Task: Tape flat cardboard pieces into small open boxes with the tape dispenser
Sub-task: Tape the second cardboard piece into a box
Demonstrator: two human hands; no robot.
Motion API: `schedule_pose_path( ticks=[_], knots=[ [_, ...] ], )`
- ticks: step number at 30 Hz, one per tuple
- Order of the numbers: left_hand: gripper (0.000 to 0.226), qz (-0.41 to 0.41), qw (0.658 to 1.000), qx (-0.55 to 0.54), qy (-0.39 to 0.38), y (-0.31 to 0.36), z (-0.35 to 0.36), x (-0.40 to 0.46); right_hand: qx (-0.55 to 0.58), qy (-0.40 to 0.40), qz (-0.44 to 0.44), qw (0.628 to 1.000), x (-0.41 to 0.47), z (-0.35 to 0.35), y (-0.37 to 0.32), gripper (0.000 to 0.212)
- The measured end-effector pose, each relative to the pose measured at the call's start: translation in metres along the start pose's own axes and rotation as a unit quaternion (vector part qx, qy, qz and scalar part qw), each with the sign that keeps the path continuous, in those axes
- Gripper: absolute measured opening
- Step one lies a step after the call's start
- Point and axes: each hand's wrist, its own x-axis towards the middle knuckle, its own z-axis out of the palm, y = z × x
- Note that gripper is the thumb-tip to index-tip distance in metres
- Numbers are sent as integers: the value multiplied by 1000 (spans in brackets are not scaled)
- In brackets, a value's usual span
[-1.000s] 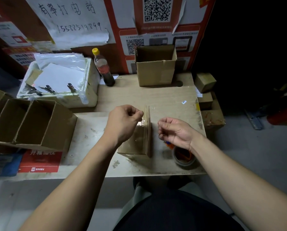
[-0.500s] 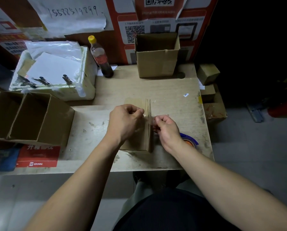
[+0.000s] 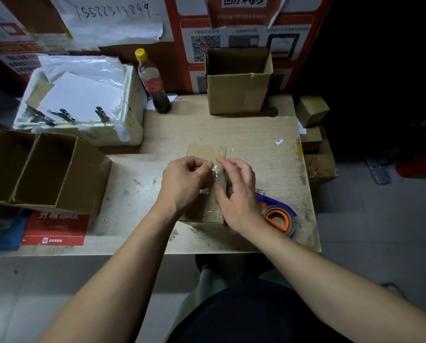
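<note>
Left hand (image 3: 186, 184) pinching clear tape (image 3: 215, 178), right hand (image 3: 239, 191) fingers flat on the cardboard piece (image 3: 202, 152); I'd smooth along the seam, no wrinkles.

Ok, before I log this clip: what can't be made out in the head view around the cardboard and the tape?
- Cardboard piece: its middle is hidden under both hands, so the seam can't be checked.
- Left hand: fingers curled; its grip is unclear against glare on the clear tape.
- Tape dispenser: partly covered by the right hand; its blade is unseen.
</note>
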Motion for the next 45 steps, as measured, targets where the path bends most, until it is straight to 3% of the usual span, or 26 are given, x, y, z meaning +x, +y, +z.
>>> schedule_pose_path(
  ticks=[7,10,17,20,23,26,36,38,41,45],
  knots=[
    [16,-2,999,31,14,-4,-2,4,2,-81,52,995,8,-10,7,54],
    [19,10,993,105,49,-6,-1,4,-6,-96,48,994,11,-13,7,56],
    [27,121,923,338,140,-15,11,-1,-16,-95,48,994,9,-10,10,58],
    [29,157,901,372,159,-22,16,-3,24,-96,66,993,11,-11,13,52],
    [31,154,897,381,164,-22,18,-3,74,-65,102,990,16,-8,11,32],
    [32,162,886,398,172,-23,20,-2,60,-36,99,993,22,-5,7,25],
    [31,238,820,478,203,-34,29,0,43,-13,134,990,28,3,6,47],
    [43,215,819,484,219,-34,27,0,45,-14,154,987,29,3,5,47],
    [82,116,841,469,243,-31,21,2,50,-35,173,983,27,1,5,46],
    [67,51,854,473,211,-37,24,1,47,-68,192,978,28,2,1,47]
  ],
)
